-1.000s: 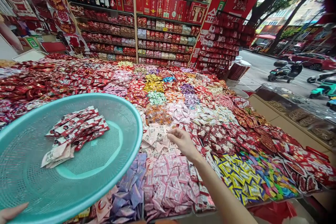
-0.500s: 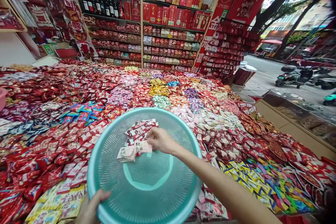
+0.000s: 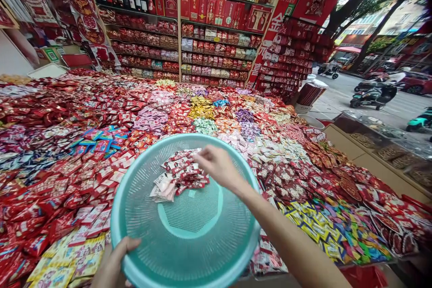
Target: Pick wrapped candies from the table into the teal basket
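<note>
From my remote post I log red packets [image 3: 185,172] and pale packets [image 3: 164,187] already inside the basket [image 3: 192,224], more sweets [image 3: 81,180] around it, remainder unclear, left hand [image 3: 114,262] gripping its near-left rim, right hand [image 3: 218,165] half-curled above it, hold uncertain.

The red sign [image 3: 277,22] carries a large white "金", with "喜" lower down and a small "金冠" above. A round hanging [image 3: 90,29] shows "囍". A red box [image 3: 185,5] reads "金六福". Print on the packets [image 3: 187,170] in the basket [image 3: 117,202] is too blurred to read.
</note>
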`<state>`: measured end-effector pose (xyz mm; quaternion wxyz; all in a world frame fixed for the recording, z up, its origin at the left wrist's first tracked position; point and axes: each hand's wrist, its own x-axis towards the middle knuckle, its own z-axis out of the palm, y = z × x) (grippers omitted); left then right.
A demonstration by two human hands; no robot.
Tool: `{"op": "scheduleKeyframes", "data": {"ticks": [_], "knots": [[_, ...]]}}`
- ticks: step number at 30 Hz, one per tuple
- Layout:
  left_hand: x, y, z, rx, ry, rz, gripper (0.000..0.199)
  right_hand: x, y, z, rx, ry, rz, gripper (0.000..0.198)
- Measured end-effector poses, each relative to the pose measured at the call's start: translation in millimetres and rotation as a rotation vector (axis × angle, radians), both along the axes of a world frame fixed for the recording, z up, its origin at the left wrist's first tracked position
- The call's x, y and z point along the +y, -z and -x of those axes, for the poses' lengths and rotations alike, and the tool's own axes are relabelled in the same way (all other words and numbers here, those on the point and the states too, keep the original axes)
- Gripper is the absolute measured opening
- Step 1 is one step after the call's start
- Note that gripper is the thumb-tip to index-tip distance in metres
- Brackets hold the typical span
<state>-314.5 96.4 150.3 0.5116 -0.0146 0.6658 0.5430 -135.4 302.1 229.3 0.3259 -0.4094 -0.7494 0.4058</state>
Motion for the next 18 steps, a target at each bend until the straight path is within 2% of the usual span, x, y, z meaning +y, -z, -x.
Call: {"op": "scheduleKeyframes", "data": {"ticks": [2, 4, 6, 8, 11, 13, 15, 18], "knots": [[2, -2.4, 11, -0.008, -0.007, 0.002, 0.049, 5, -13, -22, 0.205, 0.131, -0.007, 0.026], [6, -7.7, 21, 0.011, -0.067, -0.027, 0.045, 11, -5, -41, 0.315, 0.310, -0.038, 0.031], [11, -15.3, 31, 0.048, -0.153, -0.043, 0.041, 16, 25, -52, 0.300, 0.471, -0.068, 0.033], [15, -22.3, 40, 0.113, -0.219, -0.056, 0.036, 16, 67, -56, 0.174, 0.523, -0.063, 0.029], [17, -25.2, 55, 0.228, -0.269, -0.126, 0.038, 5, 129, -50, -0.120, 0.260, 0.074, 0.017], [15, -21.0, 66, 0.281, -0.293, -0.174, 0.040, -7, 156, -41, -0.268, 0.093, 0.141, 0.008], [14, -15.3, 76, 0.301, -0.304, -0.212, 0.038, -19, 171, -30, -0.399, -0.029, 0.141, 0.008], [14, -12.8, 84, 0.325, -0.320, -0.254, 0.038, -32, 179, -16, -0.637, -0.139, 0.139, 0.031]]}}
